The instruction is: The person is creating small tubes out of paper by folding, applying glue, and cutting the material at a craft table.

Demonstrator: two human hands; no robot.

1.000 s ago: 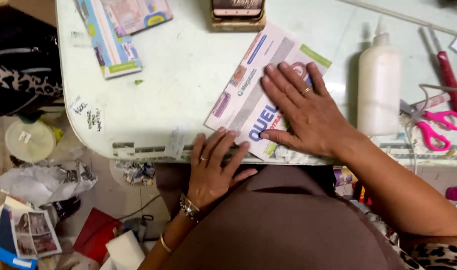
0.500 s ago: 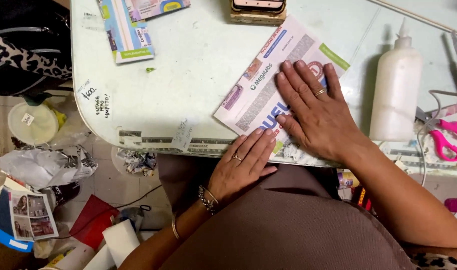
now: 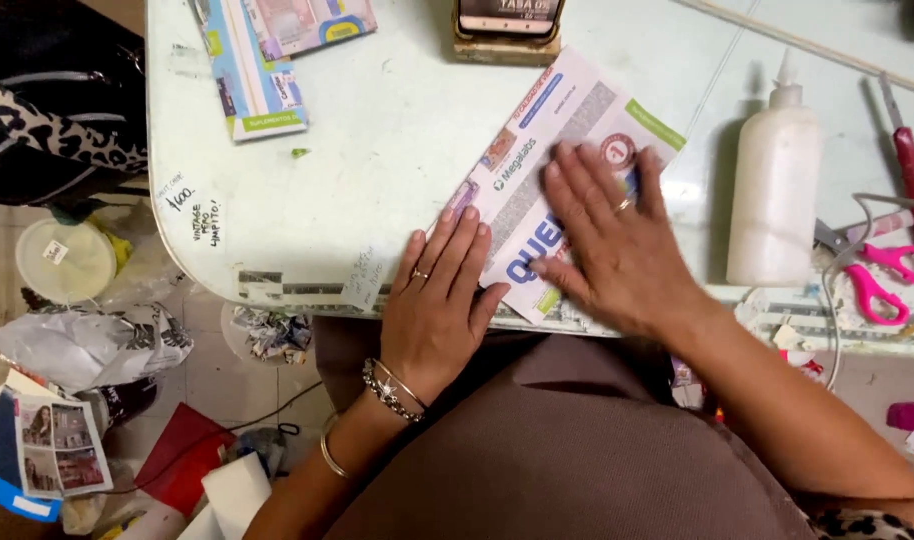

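Pale green and paper-strewn, the bench (image 3: 377,170) carries a printed leaflet (image 3: 567,130) lying at a slant near its front edge. Both hands lie flat and open on it, gripping nothing: the right hand (image 3: 617,245) presses the sheet's lower half, the left hand (image 3: 442,300) rests at its near corner, fingertips touching the paper. The leaflet looks already folded and is being smoothed down; nothing on it appears cut or glued yet. A white glue bottle (image 3: 775,190) stands just right, pink-handled scissors (image 3: 877,275) beyond, untouched. Magazine cuttings (image 3: 257,70) lie well apart at the far left.
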